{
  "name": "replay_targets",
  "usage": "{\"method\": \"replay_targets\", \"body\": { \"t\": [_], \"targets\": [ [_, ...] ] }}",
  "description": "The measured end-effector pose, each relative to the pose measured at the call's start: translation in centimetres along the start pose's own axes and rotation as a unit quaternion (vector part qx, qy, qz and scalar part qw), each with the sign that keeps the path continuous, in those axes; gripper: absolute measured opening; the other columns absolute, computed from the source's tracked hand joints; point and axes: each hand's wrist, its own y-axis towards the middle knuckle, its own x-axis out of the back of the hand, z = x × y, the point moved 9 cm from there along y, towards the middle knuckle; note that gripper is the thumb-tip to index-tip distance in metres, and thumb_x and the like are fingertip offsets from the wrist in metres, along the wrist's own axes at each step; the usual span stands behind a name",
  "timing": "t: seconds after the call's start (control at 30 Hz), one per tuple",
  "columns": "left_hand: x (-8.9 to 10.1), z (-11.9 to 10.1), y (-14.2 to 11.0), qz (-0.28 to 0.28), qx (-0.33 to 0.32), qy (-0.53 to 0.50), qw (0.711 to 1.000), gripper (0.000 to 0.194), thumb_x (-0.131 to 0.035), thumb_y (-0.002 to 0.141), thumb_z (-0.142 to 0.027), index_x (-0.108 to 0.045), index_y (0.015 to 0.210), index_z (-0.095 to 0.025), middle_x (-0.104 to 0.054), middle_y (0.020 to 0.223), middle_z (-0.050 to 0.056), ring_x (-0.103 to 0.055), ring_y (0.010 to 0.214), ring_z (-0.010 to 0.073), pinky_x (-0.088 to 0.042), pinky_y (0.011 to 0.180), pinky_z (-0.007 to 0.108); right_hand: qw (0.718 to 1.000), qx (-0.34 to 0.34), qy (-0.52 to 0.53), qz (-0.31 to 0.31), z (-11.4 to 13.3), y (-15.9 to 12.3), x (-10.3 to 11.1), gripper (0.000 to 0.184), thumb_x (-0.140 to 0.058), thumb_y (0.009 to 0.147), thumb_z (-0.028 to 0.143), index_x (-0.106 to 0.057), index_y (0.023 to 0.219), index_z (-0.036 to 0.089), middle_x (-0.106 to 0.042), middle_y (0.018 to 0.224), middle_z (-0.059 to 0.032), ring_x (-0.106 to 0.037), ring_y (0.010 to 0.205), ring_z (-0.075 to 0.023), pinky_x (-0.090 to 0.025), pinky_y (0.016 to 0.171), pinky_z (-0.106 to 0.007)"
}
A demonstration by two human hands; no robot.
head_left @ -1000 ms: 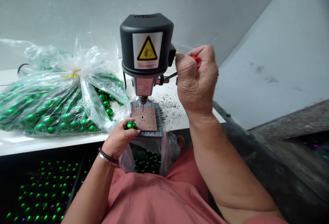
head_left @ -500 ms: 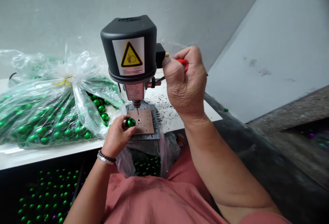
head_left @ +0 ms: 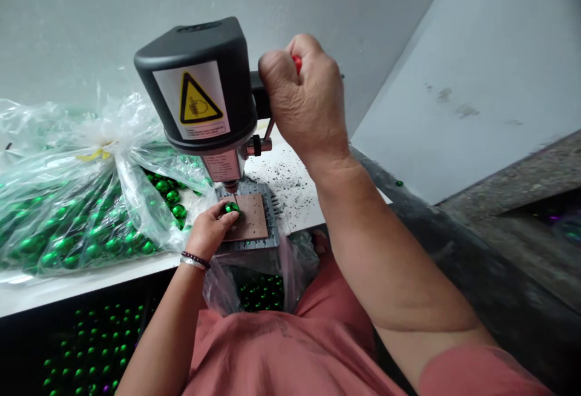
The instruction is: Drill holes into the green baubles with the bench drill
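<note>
Between the thumb and fingers of my left hand (head_left: pixel 211 226) is a shiny green ball (head_left: pixel 233 208), held over the brown board (head_left: pixel 254 220) beneath the drill bit. The board lies on the grey metal base (head_left: pixel 273 226) of a bench drill press (head_left: pixel 195 87), whose black housing carries a yellow warning sticker. My right hand (head_left: pixel 306 96) is closed around the red-knobbed lever (head_left: pixel 297 64) at the machine's right side; most of the lever is hidden by the hand. The bit's tip is at the top of the ball; whether it has entered cannot be made out.
A tied clear plastic bag (head_left: pixel 86 220) full of green balls lies on the white table (head_left: pixel 290 196) at left. Dark chips litter the tabletop right of the base. Below the table, an open plastic bag (head_left: pixel 297 263) holds more green balls. A stray ball (head_left: pixel 399 183) lies at right.
My left hand has brought the ball from beside the board's hole to under the bit. In the view, the drill press and my right hand appear farther left, with the hand higher.
</note>
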Motion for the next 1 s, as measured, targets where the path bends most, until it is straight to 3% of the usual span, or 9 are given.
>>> {"method": "replay_targets", "body": {
  "t": [0.3,0.57,0.7,0.83,1.0],
  "targets": [
    [-0.2,-1.4,0.6,-0.033,-0.04,0.17,0.984,0.051,-0.064,0.066,-0.036,-0.061,0.114,-0.02,-0.066,0.11,0.006,-0.059,0.099,0.0215,-0.042,0.087,0.031,1.0,-0.015,0.01,0.006,-0.7,0.9,-0.7,0.039,-0.051,0.082,0.034,-0.023,0.057,0.021,-0.03,0.057,0.0047,-0.024,0.056,-0.0078,-0.033,0.057,-0.022],
    [-1.0,-2.0,0.7,-0.005,-0.064,0.191,0.979,0.048,-0.063,0.068,-0.036,-0.061,0.113,-0.019,-0.064,0.113,0.006,-0.058,0.103,0.0203,-0.041,0.091,0.031,0.999,0.006,0.038,-0.008,-0.5,0.3,-0.4,0.035,-0.05,0.081,0.033,-0.025,0.059,0.021,-0.032,0.056,0.0034,-0.032,0.054,-0.0093,-0.035,0.055,-0.024],
    [-1.0,-1.8,0.6,-0.008,-0.075,0.163,0.984,0.046,-0.064,0.067,-0.034,-0.063,0.111,-0.02,-0.064,0.114,0.006,-0.058,0.104,0.0209,-0.04,0.093,0.031,0.994,0.082,0.054,-0.045,0.7,-2.3,1.0,0.026,-0.046,0.082,0.037,-0.032,0.065,0.021,-0.032,0.057,0.0041,-0.031,0.052,-0.0075,-0.034,0.051,-0.023],
    [-1.1,-1.8,0.6,-0.006,-0.087,0.135,0.987,0.046,-0.064,0.067,-0.032,-0.063,0.111,-0.02,-0.066,0.11,0.005,-0.059,0.102,0.0207,-0.041,0.092,0.031,0.987,0.134,-0.004,-0.092,1.1,-6.4,2.5,0.016,-0.048,0.078,0.026,-0.037,0.068,0.022,-0.035,0.056,0.0052,-0.033,0.05,-0.0065,-0.035,0.051,-0.022],
    [-1.1,-2.0,0.4,-0.002,-0.083,0.132,0.988,0.045,-0.064,0.067,-0.03,-0.063,0.111,-0.024,-0.069,0.102,0.0,-0.06,0.097,0.0203,-0.042,0.089,0.03,0.98,0.172,-0.046,-0.094,0.6,-9.7,2.4,0.009,-0.051,0.076,0.023,-0.042,0.072,0.023,-0.045,0.059,0.0041,-0.04,0.05,-0.0075,-0.038,0.05,-0.024]
  ]
}}
